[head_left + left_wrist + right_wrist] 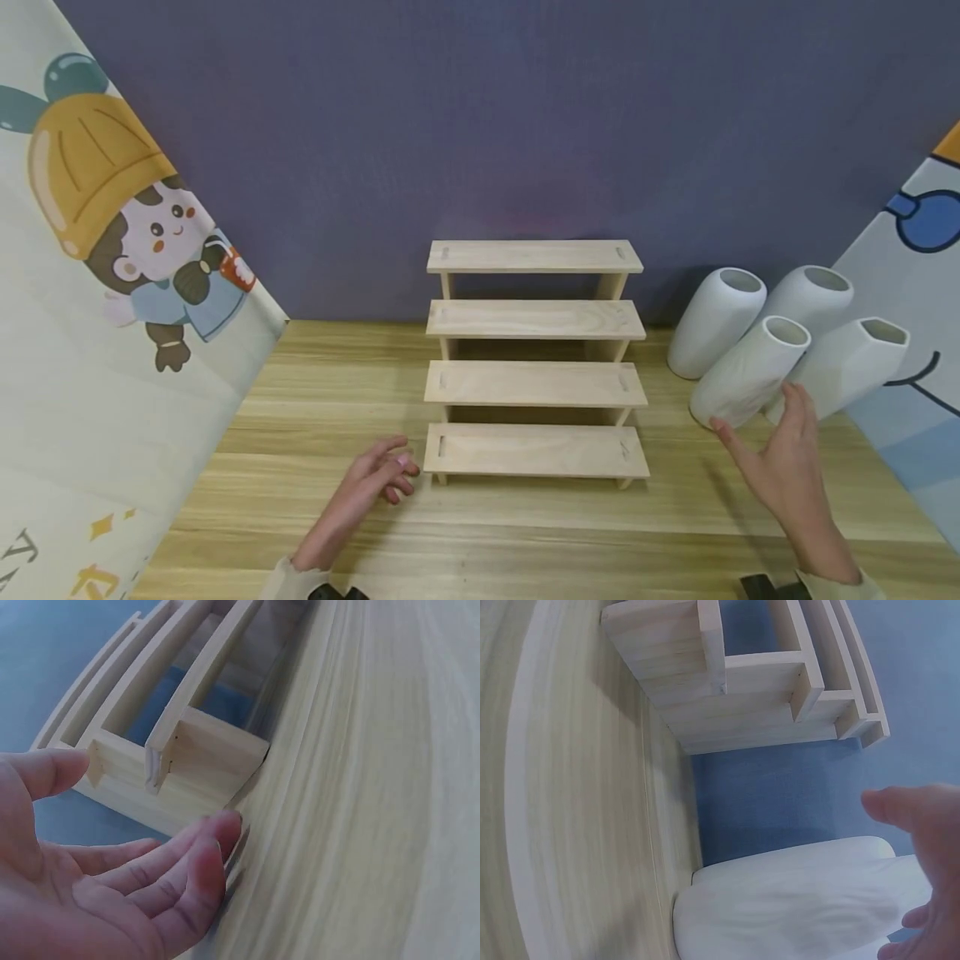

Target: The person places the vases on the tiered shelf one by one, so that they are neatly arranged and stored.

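A light wooden stepped rack (536, 383) stands against the back wall, its shelves bare. Left of its lowest step hovers my left hand (372, 475), fingers loosely bent around nothing. The left wrist view shows those fingers near the rack's side panel (202, 761). At the right, several white vases (716, 321) stand grouped on the table. My right hand (787, 467) is spread in front of the nearest round-mouthed vase (750, 371) and the one with an angular mouth (855, 367), thumb and fingers apart. In the right wrist view that hand is close to a white vase (787, 911).
The wood-grain table (337, 392) runs back to a dark blue wall (480, 125). A printed cartoon panel (112, 333) flanks it on the left, another panel (922, 275) on the right, close to the vases.
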Motion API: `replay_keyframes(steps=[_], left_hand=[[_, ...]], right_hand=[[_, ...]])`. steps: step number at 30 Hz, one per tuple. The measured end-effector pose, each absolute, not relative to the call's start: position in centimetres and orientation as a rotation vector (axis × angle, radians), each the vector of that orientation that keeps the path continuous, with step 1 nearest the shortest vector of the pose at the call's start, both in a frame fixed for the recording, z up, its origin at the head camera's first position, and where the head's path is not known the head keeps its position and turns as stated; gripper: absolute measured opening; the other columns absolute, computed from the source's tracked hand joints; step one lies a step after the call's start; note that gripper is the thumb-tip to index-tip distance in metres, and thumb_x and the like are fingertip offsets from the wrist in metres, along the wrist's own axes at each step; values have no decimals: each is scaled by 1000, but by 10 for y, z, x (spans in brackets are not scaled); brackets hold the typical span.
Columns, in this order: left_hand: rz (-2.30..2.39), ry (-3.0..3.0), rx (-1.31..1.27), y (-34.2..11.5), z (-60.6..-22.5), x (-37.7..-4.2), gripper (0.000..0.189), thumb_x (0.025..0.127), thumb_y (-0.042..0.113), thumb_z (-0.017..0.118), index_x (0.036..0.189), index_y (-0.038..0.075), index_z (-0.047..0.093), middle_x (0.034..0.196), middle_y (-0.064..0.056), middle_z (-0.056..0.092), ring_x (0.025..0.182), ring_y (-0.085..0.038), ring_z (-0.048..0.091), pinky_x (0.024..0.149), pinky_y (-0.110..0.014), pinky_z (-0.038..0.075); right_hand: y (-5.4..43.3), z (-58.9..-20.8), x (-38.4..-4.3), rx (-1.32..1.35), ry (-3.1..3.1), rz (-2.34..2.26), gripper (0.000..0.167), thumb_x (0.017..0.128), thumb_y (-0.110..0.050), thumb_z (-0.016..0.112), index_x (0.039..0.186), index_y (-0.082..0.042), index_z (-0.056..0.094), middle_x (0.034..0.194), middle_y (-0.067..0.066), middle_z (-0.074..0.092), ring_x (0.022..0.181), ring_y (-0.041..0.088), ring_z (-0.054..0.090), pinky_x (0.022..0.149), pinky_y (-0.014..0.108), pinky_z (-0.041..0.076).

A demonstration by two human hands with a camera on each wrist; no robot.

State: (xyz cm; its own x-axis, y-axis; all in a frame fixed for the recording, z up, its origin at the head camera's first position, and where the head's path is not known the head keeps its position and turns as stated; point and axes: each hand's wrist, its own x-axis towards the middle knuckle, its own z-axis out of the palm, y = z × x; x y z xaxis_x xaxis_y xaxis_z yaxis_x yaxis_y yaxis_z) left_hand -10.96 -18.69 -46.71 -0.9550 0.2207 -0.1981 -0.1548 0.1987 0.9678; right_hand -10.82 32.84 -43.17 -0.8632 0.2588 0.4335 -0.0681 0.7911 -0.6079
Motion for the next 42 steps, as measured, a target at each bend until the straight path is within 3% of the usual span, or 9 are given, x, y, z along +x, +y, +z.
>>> replay_keyframes(steps=[5,10,17,20,32,42], left_hand=[[1889,1966,63,-183,-469,-108,63,104,27,50,145,-16,28,100,-15,69,76,-13,68,63,-23,57],[1916,1814,102,-180,-473,-106,55,105,27,47,138,-16,35,94,-5,68,75,-11,67,63,-21,57],[1942,1661,209,-175,-482,-106,23,106,25,44,114,4,50,93,-1,73,77,-10,70,64,-23,59],[1956,1622,236,-173,-484,-106,19,107,26,43,106,10,51,93,0,74,77,-9,71,64,-22,59],[1992,1625,212,-168,-488,-106,18,105,23,46,101,9,56,89,1,73,73,-8,70,60,-21,57],[2048,1539,250,-163,-493,-106,20,106,20,45,95,12,59,87,3,74,73,-7,70,62,-19,58]], right_hand=[[329,-431,-112,-195,-2481,923,94,88,-26,73,154,7,14,153,41,22,134,63,29,110,76,24],[330,-431,-116,-205,-2477,961,94,87,-23,73,154,6,14,154,41,22,135,63,28,109,77,24],[333,-432,-122,-220,-2432,1004,92,84,-17,75,154,5,18,153,39,26,133,61,33,107,75,28],[335,-433,-124,-249,-2428,1017,91,85,-17,74,153,5,18,152,40,28,134,60,33,109,73,29],[344,-433,-135,-329,-2434,1075,92,89,-24,70,156,5,13,155,40,23,135,60,30,111,73,27],[349,-431,-148,-385,-2397,1149,88,91,-25,69,157,-2,16,160,29,27,145,51,30,119,66,24]])
